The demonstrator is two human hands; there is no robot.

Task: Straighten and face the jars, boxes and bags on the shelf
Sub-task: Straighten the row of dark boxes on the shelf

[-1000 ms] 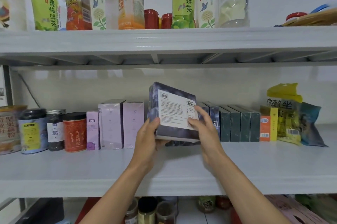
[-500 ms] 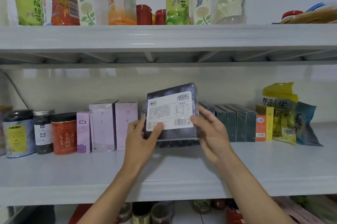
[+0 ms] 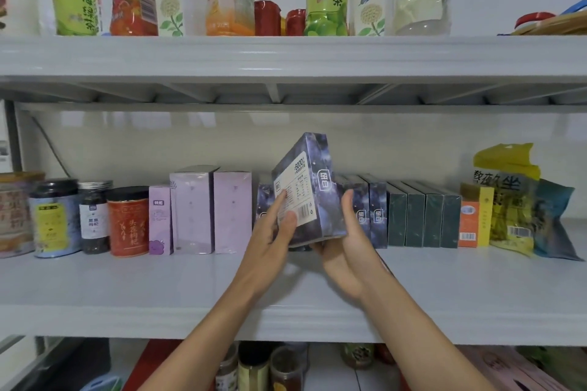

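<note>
Head view: both hands are holding the dark box (image 3: 309, 190) tilted above the middle shelf (image 3: 444, 282), left hand (image 3: 270, 241) fingers pinching its label face, right hand (image 3: 346, 247) cupping underneath, probably turning its spine outward to match the row (image 3: 370, 212).

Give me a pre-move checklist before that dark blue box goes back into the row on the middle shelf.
1. Hold on the dark blue box: left hand on its label face, right hand under and beside it: ok.
2. Box upright: tilted, clear of the shelf: not ok.
3. Logo spine forward like the matching boxes: partly turned: not ok.
4. Slot between the lilac box and those boxes: hidden by hands: cannot tell.
5. Neighbours standing: ok.
</note>
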